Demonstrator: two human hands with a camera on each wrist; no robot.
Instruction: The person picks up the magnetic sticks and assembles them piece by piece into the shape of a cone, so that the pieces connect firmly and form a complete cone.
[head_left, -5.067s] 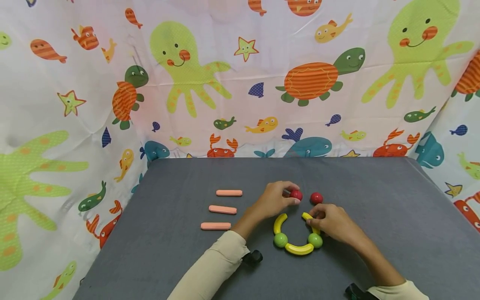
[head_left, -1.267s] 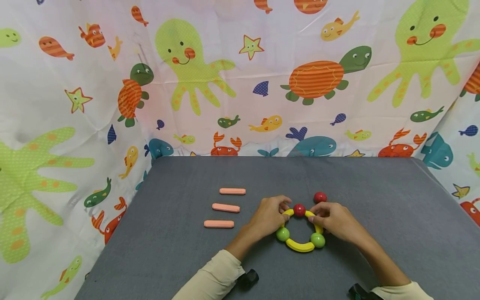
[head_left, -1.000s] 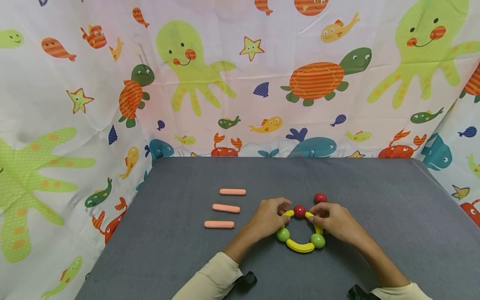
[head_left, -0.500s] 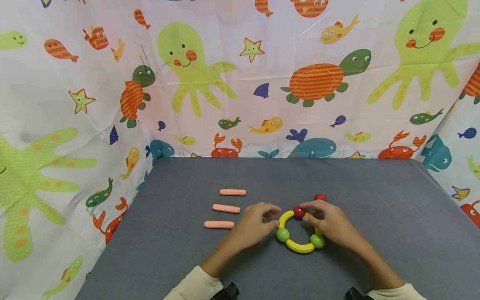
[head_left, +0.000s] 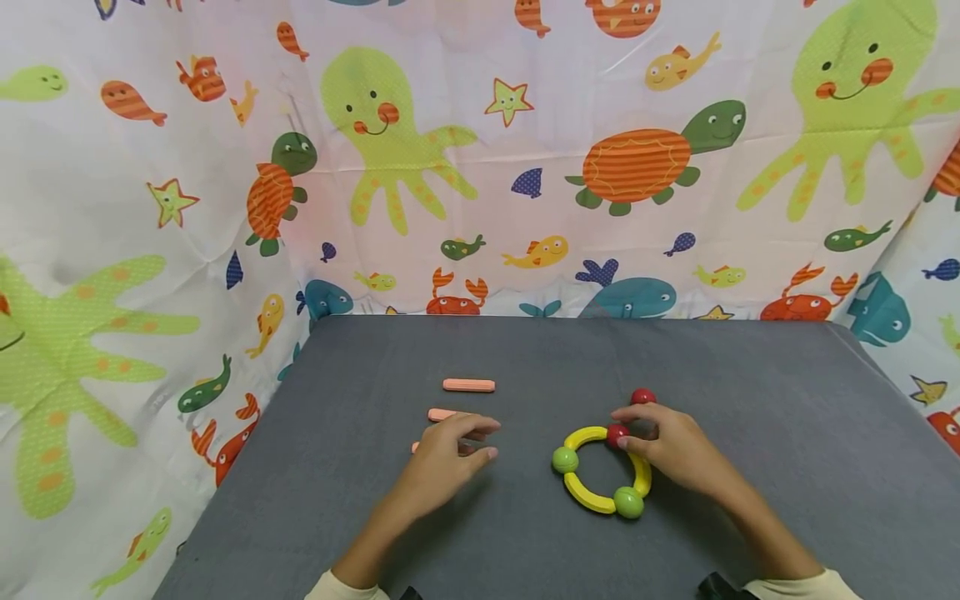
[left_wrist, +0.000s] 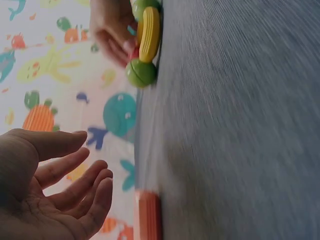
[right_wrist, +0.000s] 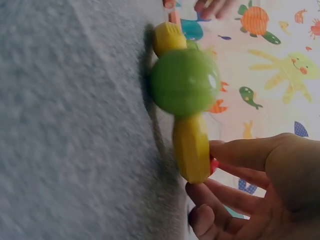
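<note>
A ring of yellow curved pieces (head_left: 588, 496), two green balls (head_left: 628, 502) and one red ball (head_left: 617, 435) lies on the grey table. My right hand (head_left: 678, 450) pinches that red ball between thumb and fingers at the ring's far right. In the right wrist view a green ball (right_wrist: 185, 82) and a yellow curved piece (right_wrist: 191, 150) stand before the fingers. My left hand (head_left: 442, 467) hovers left of the ring, its fingers loosely bent around nothing. Beneath and behind it lie salmon-coloured sticks (head_left: 468, 385), two of them partly hidden by the hand.
A second red ball (head_left: 642, 397) lies just behind the ring, close to my right fingers. The grey table (head_left: 787, 433) ends at a hanging cloth (head_left: 480, 167) printed with sea animals, which rises along the back and sides.
The red ball my left hand held has joined the ring. That hand has let go and moved left to the sticks. My right hand shifted to the red ball, and the ring turned slightly clockwise.
</note>
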